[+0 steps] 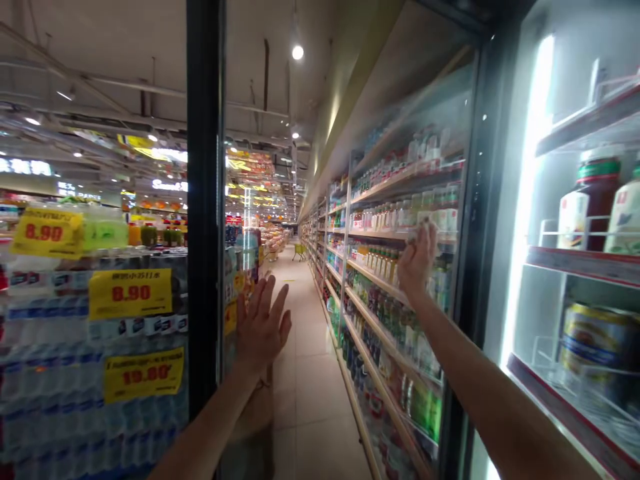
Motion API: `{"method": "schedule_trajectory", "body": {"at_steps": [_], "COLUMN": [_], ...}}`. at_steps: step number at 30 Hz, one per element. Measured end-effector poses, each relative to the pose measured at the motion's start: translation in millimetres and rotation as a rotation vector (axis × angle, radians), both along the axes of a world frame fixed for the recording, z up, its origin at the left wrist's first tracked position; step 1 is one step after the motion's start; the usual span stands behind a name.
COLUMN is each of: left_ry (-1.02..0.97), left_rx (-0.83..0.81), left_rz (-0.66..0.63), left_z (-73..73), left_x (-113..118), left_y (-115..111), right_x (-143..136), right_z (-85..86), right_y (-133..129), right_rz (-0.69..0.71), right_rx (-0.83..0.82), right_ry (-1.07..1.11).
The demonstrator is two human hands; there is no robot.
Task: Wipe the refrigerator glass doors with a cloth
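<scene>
An open glass cooler door with a black frame point(204, 200) stands in front of me, and the aisle shows through its pane. My left hand point(263, 327) lies flat against the glass near the outer frame, fingers stretched and spread, holding nothing. Higher up and to the right, my right hand point(419, 260) is at the pane, slightly blurred, with its fingers curled around a whitish crumpled wad point(425, 230). Whether that is cloth or tissue is unclear. Above this hand, part of the glass looks hazy.
At right is the lit cooler with bottles point(590, 200) and a large can point(595, 337) on wire-fronted shelves. Bottled drinks fill the long shelves point(375, 270) beyond the glass. Packed water bottles point(55, 373) with yellow price signs point(131, 293) stand at left. A tiled aisle point(300, 320) runs ahead.
</scene>
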State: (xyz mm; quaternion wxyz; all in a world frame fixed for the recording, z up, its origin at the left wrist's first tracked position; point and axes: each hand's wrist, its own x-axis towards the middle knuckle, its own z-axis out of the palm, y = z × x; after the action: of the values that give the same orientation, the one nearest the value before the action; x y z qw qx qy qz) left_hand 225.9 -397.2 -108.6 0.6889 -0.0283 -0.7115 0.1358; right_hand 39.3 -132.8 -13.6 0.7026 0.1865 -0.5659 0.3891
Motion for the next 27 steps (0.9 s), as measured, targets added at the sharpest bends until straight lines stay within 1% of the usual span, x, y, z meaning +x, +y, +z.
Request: {"method": "schedule_trajectory", "body": {"at_steps": [1, 2, 4, 5, 6, 7, 8, 9, 11, 13, 14, 15, 16, 17, 18, 21, 22, 23, 24, 25, 27], "left_ry": [0.006, 0.012, 0.011, 0.009, 0.006, 0.002, -0.001, -0.003, 0.003, 0.004, 0.003, 0.005, 0.01, 0.015, 0.02, 0.031, 0.032, 0.034, 0.038, 0.038, 0.033], "left_rx": [-0.003, -0.006, -0.013, -0.016, -0.017, -0.02, -0.022, -0.019, -0.015, -0.009, -0.009, -0.013, -0.02, -0.025, -0.028, -0.032, -0.034, -0.037, -0.038, -0.038, -0.029], "left_rz": [0.0, 0.0, 0.0, 0.001, 0.0, -0.004, -0.008, -0.01, -0.013, -0.007, -0.002, 0.003, 0.005, 0.004, 0.0, -0.011, -0.012, -0.01, -0.009, -0.009, -0.008], "left_z": [0.0, 0.1, 0.3, 0.4, 0.4, 0.4, 0.4, 0.3, 0.0, -0.4, -0.6, -0.7, -0.7, -0.7, -0.5, 0.3, 0.6, 0.8, 1.0, 1.0, 0.6], "left_x": [0, 0, 0, -1, -1, -1, -1, -1, -1, -1, -1, -1, -1, -1, -1, -2, -2, -2, -2, -2, -2], "left_y": [0, -1, -3, -3, -4, -4, -5, -5, -4, -4, -3, -3, -3, -3, -4, -5, -6, -6, -6, -6, -6], "right_x": [10, 22, 47, 56, 62, 63, 59, 51, 28, 5, -2, -5, -4, 2, 9, 33, 36, 35, 30, 22, 2], "right_z": [-2.9, -10.0, -30.9, -41.4, -49.6, -54.2, -54.3, -49.8, -30.5, -7.7, 0.6, 5.2, 5.5, 1.7, -5.5, -34.5, -42.1, -47.1, -49.1, -48.3, -41.4], "right_y": [-14, -30, -63, -75, -81, -81, -75, -64, -33, -6, 2, 6, 4, -1, -10, -35, -37, -33, -26, -15, 10], "right_rz": [0.0, 0.0, 0.0, -0.002, -0.006, -0.012, -0.019, -0.026, -0.033, -0.035, -0.036, -0.04, -0.045, -0.052, -0.06, -0.073, -0.071, -0.068, -0.066, -0.066, -0.074], "right_rx": [0.094, 0.232, 0.569, 0.73, 0.845, 0.905, 0.904, 0.847, 0.612, 0.305, 0.172, 0.086, 0.063, 0.105, 0.206, 0.653, 0.753, 0.796, 0.774, 0.684, 0.38], "right_ry": [0.025, 0.069, 0.198, 0.272, 0.333, 0.374, 0.383, 0.359, 0.249, 0.133, 0.091, 0.073, 0.073, 0.089, 0.117, 0.244, 0.272, 0.284, 0.273, 0.24, 0.148]}}
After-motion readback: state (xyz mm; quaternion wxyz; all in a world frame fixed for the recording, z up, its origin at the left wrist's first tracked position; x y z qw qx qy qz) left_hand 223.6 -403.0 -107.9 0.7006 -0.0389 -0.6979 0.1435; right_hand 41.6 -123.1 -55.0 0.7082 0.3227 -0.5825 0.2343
